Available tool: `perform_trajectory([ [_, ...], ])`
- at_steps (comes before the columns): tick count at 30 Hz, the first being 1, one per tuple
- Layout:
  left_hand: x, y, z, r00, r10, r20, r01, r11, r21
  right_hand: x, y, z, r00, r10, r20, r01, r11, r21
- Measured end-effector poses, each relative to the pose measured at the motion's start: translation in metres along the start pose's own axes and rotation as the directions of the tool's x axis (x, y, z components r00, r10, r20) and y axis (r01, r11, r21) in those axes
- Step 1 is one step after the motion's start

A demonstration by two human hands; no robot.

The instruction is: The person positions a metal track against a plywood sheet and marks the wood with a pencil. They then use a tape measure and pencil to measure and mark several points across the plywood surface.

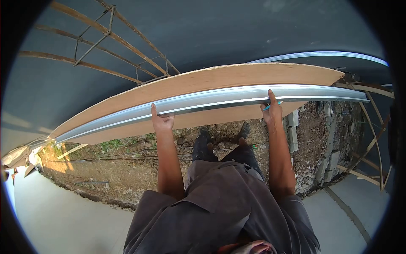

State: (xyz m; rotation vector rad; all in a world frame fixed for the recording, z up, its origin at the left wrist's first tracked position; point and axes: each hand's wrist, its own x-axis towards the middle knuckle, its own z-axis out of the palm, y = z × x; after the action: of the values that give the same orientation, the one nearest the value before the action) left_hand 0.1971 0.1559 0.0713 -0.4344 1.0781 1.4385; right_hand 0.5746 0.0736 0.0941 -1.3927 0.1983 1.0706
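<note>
A long silvery metal channel (211,99) runs nearly the full width of the view, over a long wooden board (203,80). My left hand (162,122) grips the channel left of centre, its thumb on the upper face and its fingers curled beneath. Farther right, my right hand (272,111) holds the same channel, thumb up along its face. A thin light-blue pen-like object (272,106) sticks out between the right hand's fingers. The undersides of both grips are hidden by the channel.
A rusty metal frame (110,34) leans at the upper left by a dark wall (220,34). Another metal strip (321,54) lies behind the board. Wooden trestle legs (374,139) stand at the right. Rubble ground (127,178) with rods and concrete pieces lies underfoot.
</note>
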Motion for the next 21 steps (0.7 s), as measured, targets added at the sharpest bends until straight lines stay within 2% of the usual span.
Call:
perform_trajectory([
  [14, 0.018, 0.0, -0.002, 0.999, 0.014, 0.048, -0.013, 1.0, -0.022, -0.01, -0.009, 0.014, 0.998, -0.058, -0.025, 0.058, 0.998, 0.01],
  [18, 0.024, 0.001, -0.002, 0.999, 0.002, 0.048, -0.004, 1.0, 0.027, -0.009, -0.005, 0.012, 0.998, -0.054, -0.033, 0.055, 0.998, 0.014],
  [20, 0.021, 0.0, 0.001, 0.999, 0.018, 0.037, -0.018, 1.0, 0.013, -0.011, 0.002, 0.0, 0.99, -0.119, 0.075, 0.096, 0.963, 0.25],
  [21, 0.021, 0.0, 0.003, 0.999, 0.014, 0.039, -0.014, 1.0, 0.021, -0.004, 0.017, -0.012, 0.988, -0.152, 0.025, 0.136, 0.934, 0.331],
])
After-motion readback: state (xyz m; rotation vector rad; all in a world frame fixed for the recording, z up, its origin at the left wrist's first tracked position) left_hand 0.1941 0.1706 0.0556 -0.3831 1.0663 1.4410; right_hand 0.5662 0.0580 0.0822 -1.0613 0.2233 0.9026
